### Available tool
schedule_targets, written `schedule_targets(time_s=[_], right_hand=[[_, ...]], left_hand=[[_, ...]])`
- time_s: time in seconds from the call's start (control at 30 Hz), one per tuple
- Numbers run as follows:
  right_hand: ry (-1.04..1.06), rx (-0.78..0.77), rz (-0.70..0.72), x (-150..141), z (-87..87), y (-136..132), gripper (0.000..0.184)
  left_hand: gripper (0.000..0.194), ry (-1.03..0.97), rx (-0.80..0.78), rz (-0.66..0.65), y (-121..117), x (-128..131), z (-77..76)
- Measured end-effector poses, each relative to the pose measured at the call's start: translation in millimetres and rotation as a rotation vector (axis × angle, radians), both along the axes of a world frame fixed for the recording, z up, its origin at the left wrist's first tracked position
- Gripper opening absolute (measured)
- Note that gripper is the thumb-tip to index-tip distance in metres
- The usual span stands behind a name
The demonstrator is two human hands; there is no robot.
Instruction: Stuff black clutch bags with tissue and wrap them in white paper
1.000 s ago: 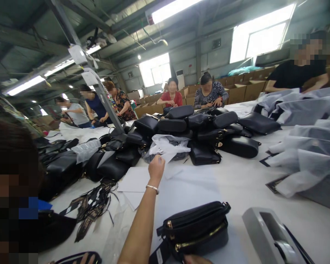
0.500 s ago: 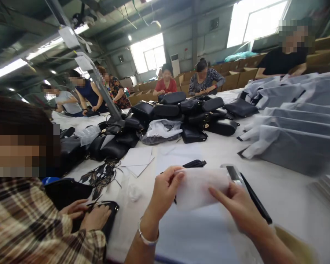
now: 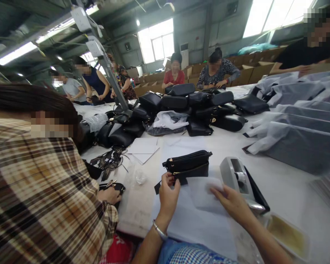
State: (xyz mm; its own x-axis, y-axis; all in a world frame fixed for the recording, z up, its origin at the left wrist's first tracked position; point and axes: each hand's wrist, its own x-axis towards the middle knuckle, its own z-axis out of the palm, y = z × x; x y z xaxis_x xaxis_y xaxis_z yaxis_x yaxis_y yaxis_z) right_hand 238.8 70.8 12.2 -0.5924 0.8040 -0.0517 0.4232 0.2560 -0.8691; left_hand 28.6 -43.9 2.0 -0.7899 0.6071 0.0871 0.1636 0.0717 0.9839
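My left hand (image 3: 168, 196) has its fingers loosely curled, with thumb and fingertips apart, at the lower left edge of a small black zippered handbag (image 3: 191, 165). A flat black strip (image 3: 183, 181) shows on either side of its fingers; whether they touch it I cannot tell. My right hand (image 3: 232, 200) is closed on the right edge of a thin white sheet of paper (image 3: 202, 192), pinched between thumb and fingers and slightly blurred. The sheet hangs over larger white paper (image 3: 192, 227) on the table, just in front of the bag.
A grey tape dispenser (image 3: 231, 172) stands right of the bag, a tray with yellowish contents (image 3: 287, 234) nearer me. Black bags (image 3: 178, 101) are piled behind; wrapped bags (image 3: 297, 143) stand at right. At left, a co-worker in a plaid shirt (image 3: 44, 190) handles a black bag.
My left hand has let go of the white sheet and come down beside the black bag. My right hand keeps the sheet, now lower, uncovering the bag and tape dispenser. The view has shifted.
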Motion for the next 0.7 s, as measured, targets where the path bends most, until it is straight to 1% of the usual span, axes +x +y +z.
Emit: schedule_targets(time_s=[0.1,0.17,0.23,0.3,0.37,0.43,0.5,0.53,0.63,0.7], right_hand=[[0.057,-0.094,0.075,-23.1,-9.7,-2.8,0.046],[0.101,-0.18,0.119,-40.8,-14.9,-7.3,0.046],[0.175,-0.294,0.161,-59.3,-18.4,-14.1,0.047],[0.275,-0.429,0.182,-76.5,-20.0,-22.4,0.047],[0.371,-0.581,0.188,-90.3,-19.2,-31.0,0.048],[0.45,-0.727,0.193,-100.2,-16.1,-38.2,0.048],[0.499,-0.8,0.179,-107.2,-11.4,-42.9,0.049],[0.507,-0.796,0.161,-110.1,-8.9,-44.1,0.048],[0.482,-0.707,0.087,-117.2,-3.4,-44.4,0.047],[0.467,-0.687,0.063,-120.3,-2.4,-43.4,0.047]], left_hand=[[0.036,-0.107,0.021,-0.079,-8.9,0.0,7.2],[0.038,-0.265,0.036,-0.11,-18.1,1.3,13.1],[0.039,-0.443,0.049,-0.127,-26.0,3.2,18.1],[0.038,-0.53,0.052,-0.139,-30.7,4.2,20.8],[0.039,-0.498,0.042,-0.137,-32.4,2.9,20.2],[0.042,-0.392,0.014,-0.114,-32.1,-0.1,16.8],[0.042,-0.281,-0.022,-0.1,-31.4,-3.1,12.7],[0.041,-0.238,-0.04,-0.104,-31.3,-4.2,11.1],[0.032,-0.115,-0.109,-0.129,-33.9,-6.7,10.4],[0.029,0.016,-0.163,-0.099,-38.3,-10.6,12.7]])
